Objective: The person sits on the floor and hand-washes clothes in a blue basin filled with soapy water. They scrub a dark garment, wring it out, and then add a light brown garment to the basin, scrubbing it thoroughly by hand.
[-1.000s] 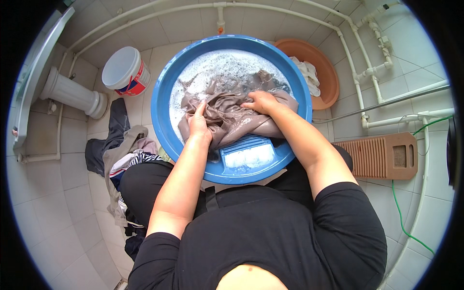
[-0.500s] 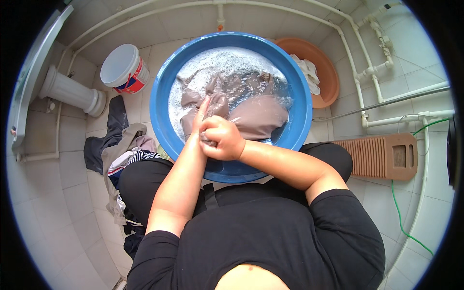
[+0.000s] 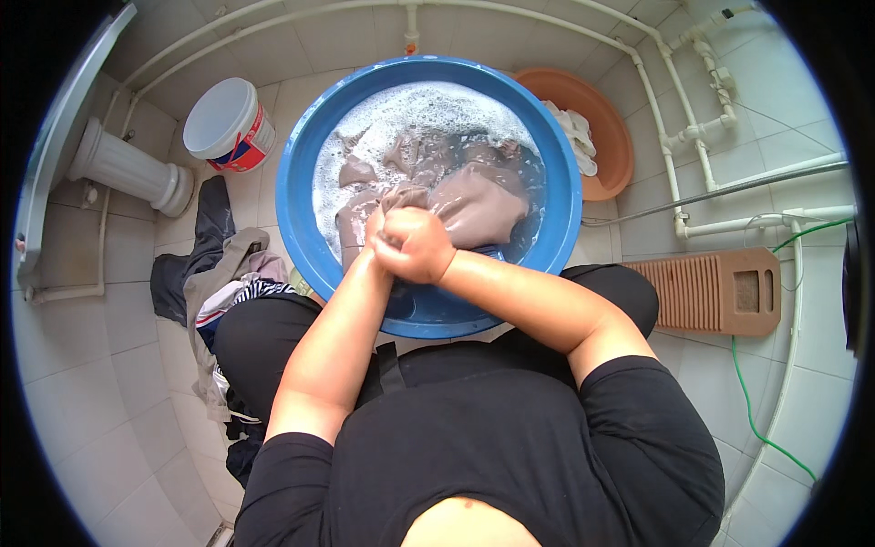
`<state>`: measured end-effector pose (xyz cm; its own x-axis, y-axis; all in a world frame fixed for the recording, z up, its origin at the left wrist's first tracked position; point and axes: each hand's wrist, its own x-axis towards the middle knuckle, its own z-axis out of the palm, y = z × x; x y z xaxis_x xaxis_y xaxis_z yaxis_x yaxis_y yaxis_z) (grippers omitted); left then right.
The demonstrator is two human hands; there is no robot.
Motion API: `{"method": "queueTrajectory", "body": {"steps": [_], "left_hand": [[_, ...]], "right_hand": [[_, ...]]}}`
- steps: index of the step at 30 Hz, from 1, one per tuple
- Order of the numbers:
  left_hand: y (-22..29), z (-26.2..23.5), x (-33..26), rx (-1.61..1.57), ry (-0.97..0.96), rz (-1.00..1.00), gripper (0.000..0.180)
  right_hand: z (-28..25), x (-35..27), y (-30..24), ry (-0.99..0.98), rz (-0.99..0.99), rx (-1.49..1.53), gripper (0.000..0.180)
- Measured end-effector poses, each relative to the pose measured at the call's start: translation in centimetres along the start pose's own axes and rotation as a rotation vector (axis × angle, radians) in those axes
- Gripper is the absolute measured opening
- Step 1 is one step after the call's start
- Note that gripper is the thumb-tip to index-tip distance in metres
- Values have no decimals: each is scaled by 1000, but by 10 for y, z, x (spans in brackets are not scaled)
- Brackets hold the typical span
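Note:
A large blue tub holds sudsy water and a soaked grey-brown garment, part of which swells above the surface. Over the tub's near side my two hands are pressed together, with a bunched fold of the garment rising between them. My right hand is closed, its fingers wrapped round the cloth. Tucked against it, my left hand also grips the fold; its fingers are partly hidden behind the right hand and the fabric.
A ridged brown washboard lies to the right. Behind the tub is an orange basin with white cloth. A white bucket stands at the far left, near piled clothes. Pale pipes run along the walls.
My left hand's outstretched finger has folded in, and both hands now clasp a raised fold of the garment. The view has shifted slightly.

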<state>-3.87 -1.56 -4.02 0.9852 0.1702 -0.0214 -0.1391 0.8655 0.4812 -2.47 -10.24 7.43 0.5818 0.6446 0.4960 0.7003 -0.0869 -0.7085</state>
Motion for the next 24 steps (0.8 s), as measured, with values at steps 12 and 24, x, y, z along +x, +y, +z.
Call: {"method": "queueTrajectory", "body": {"steps": [12,24], "left_hand": [[42,106,-1,1001,-127,20,63],[95,51,-17,2049,-21,-303,74]], "right_hand": [[-108,4,104,-20,335,-788,19],[-89,-11,40,-900,399,-672,47]]}}
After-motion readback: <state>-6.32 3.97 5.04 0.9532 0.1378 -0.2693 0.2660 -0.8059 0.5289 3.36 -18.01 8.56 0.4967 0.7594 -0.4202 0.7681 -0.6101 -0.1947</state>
